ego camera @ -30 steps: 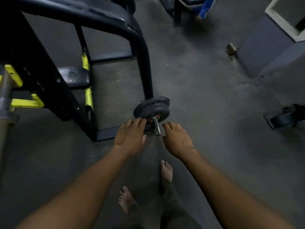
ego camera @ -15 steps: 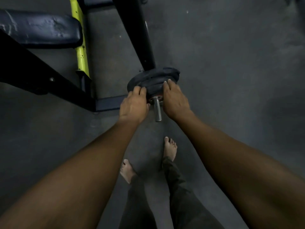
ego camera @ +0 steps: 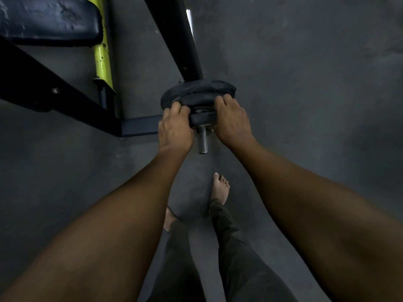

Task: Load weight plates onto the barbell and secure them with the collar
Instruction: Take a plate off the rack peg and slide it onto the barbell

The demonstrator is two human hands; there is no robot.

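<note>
Black weight plates (ego camera: 197, 92) are stacked on a short steel peg (ego camera: 202, 139) that points toward me, low near the floor. The nearest plate (ego camera: 202, 119) is smaller and sits a little out from the larger ones behind it. My left hand (ego camera: 174, 129) grips the plates' left edge, fingers curled over the rim. My right hand (ego camera: 232, 119) holds the right edge the same way. The peg's bare end sticks out between my wrists. No collar shows.
A thick black frame tube (ego camera: 176, 38) rises behind the plates. A yellow post (ego camera: 102, 55) and a dark padded seat (ego camera: 48, 20) stand at upper left. My bare feet (ego camera: 220, 188) are on the grey floor just below the peg.
My hands went from hovering before the plates to gripping their two edges. The camera has dropped closer, and the small front plate now sits slightly out along the peg.
</note>
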